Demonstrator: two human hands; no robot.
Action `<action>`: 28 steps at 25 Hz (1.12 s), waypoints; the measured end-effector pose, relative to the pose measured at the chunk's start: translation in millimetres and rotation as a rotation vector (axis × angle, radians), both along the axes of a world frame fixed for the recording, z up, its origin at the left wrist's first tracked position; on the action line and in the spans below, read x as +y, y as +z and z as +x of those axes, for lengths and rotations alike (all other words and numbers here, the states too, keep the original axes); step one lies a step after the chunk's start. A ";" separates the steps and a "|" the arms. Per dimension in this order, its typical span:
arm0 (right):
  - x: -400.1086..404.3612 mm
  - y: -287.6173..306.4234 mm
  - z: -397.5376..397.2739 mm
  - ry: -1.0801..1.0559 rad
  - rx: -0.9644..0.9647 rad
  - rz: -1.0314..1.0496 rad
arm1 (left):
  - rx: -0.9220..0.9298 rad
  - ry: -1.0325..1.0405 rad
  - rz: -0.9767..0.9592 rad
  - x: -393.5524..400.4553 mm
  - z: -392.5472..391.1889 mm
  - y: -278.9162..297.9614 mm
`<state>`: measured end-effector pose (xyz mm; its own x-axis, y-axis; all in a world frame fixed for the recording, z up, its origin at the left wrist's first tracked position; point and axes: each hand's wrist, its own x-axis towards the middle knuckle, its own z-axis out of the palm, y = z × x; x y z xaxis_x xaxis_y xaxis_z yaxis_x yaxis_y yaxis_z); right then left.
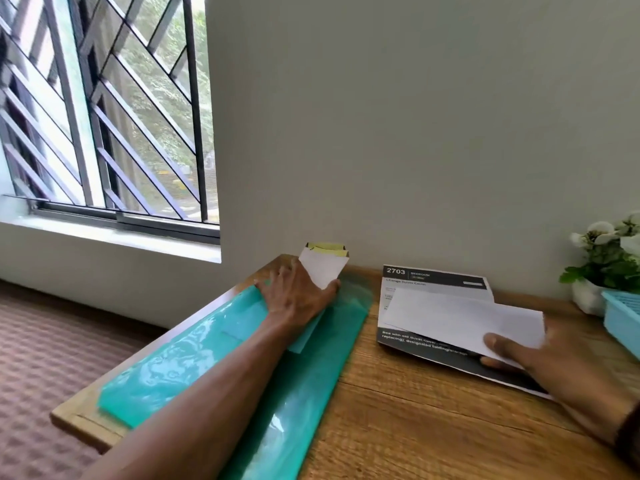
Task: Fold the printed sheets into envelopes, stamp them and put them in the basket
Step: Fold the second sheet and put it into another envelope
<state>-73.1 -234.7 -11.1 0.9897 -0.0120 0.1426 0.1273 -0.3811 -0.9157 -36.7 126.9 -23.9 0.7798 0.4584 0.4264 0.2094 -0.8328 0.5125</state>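
Head view shows a folded white sheet (464, 320) pinched near its lower right corner by the right hand (540, 358), thumb on top, over a printed sheet (433, 285) lying on the wooden table (415, 427). Paper this thin looks light and floppy, best held at an edge. The left hand (294, 296) grips an envelope (323, 268) over a green folder (214, 344). A blue basket (623, 317) sits at the far right, beside a potted plant (606, 258).

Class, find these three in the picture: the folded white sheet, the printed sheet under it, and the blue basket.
folded white sheet (460, 318), head view, on its blank middle.
printed sheet (433, 277), head view, on its dark header band.
blue basket (623, 315), head view, on its near wall.
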 end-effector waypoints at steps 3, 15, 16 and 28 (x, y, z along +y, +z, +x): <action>-2.6 -2.6 4.2 0.018 -0.008 0.004 | -0.030 0.006 -0.053 -1.9 -1.5 3.5; -4.9 -4.1 7.0 0.033 -0.054 -0.027 | -0.244 0.110 -0.191 4.9 -0.8 7.6; -4.9 -5.2 8.4 0.023 -0.056 -0.030 | -0.278 0.092 -0.204 5.3 1.7 8.1; 2.4 -0.7 6.8 -0.066 -0.033 -0.086 | -0.637 -0.270 -0.285 -23.1 20.1 81.8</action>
